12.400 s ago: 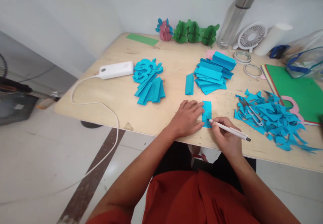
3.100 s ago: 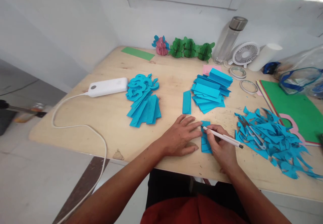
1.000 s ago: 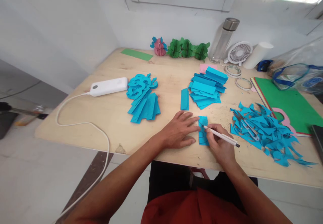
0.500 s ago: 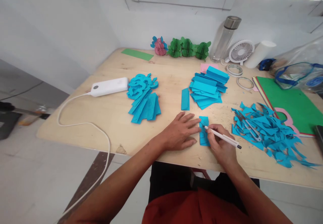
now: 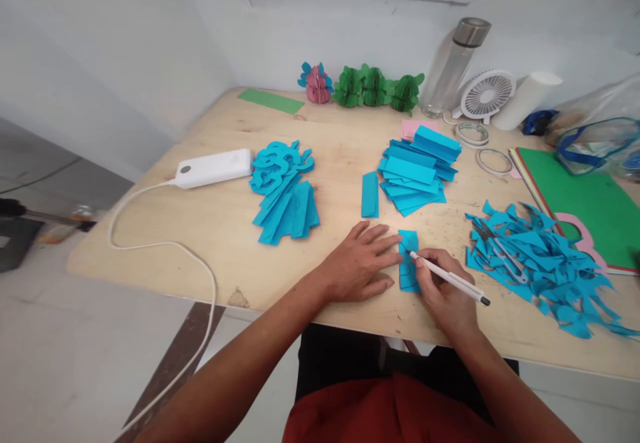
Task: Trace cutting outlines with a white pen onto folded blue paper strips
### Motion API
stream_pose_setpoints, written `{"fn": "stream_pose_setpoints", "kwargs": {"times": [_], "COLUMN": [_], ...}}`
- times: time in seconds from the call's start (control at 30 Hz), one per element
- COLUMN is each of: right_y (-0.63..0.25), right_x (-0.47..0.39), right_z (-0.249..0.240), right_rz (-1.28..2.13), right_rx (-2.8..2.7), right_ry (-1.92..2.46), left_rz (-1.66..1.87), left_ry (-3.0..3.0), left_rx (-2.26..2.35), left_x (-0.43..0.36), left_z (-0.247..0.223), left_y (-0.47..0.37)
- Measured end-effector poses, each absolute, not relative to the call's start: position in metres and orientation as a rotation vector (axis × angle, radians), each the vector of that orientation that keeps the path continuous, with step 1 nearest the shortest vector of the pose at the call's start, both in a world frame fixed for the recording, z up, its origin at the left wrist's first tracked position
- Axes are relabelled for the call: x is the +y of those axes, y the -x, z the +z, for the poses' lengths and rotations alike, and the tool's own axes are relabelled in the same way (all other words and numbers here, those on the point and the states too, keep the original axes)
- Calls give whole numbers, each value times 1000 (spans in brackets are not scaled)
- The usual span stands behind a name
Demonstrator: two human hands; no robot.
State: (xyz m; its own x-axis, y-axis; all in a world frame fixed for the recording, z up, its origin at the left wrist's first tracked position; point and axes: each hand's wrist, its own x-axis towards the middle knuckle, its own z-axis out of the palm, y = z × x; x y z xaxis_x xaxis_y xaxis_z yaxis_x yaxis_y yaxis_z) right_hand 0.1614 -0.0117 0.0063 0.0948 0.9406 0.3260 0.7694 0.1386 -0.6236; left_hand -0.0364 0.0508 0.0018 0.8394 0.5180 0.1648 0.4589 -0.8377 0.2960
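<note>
My right hand (image 5: 449,296) grips a white pen (image 5: 453,278), its tip on a small folded piece of blue paper (image 5: 408,276) that carries dark curved lines. Flat on the table beside that paper lies my left hand (image 5: 359,263), fingers spread, fingertips at the paper's left edge. Just beyond sits a single folded blue strip (image 5: 370,194). A stack of folded blue papers (image 5: 413,170) is farther back to its right. To the left of my left hand are fanned blue strips (image 5: 290,213) with curly blue cut-outs (image 5: 280,163) above them.
Blue paper scraps (image 5: 545,263) with a cutter (image 5: 500,250) among them lie right. Behind are tape rolls (image 5: 473,133), a small fan (image 5: 486,94), a glass bottle (image 5: 453,70) and green paper (image 5: 595,203). A cabled white power bank (image 5: 215,168) lies left; paper figures (image 5: 373,86) line the wall.
The view has shifted slightly. The pen tip has moved a little down the blue paper, still in my right hand. My left hand stays spread at the paper's edge.
</note>
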Motion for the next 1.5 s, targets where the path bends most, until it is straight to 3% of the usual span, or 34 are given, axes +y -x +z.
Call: {"fn": "stream_pose_setpoints", "kwargs": {"times": [0.47,1.0,1.5], "right_y": [-161,-164,-162], "right_x": [-12,-10,-7], "right_z": [8,5,8], "right_rz": [279,621,487], "right_rx": [-1699,-1599,-1717], "right_ry": [1677,1668,1664], "left_rz": [327,312,321], "left_ry": [-2753,-2744,-2719], "left_rx": [751,761,762], "left_x": [51,52,52], "left_z": [2,4,5], "left_y": [36,37,37]}}
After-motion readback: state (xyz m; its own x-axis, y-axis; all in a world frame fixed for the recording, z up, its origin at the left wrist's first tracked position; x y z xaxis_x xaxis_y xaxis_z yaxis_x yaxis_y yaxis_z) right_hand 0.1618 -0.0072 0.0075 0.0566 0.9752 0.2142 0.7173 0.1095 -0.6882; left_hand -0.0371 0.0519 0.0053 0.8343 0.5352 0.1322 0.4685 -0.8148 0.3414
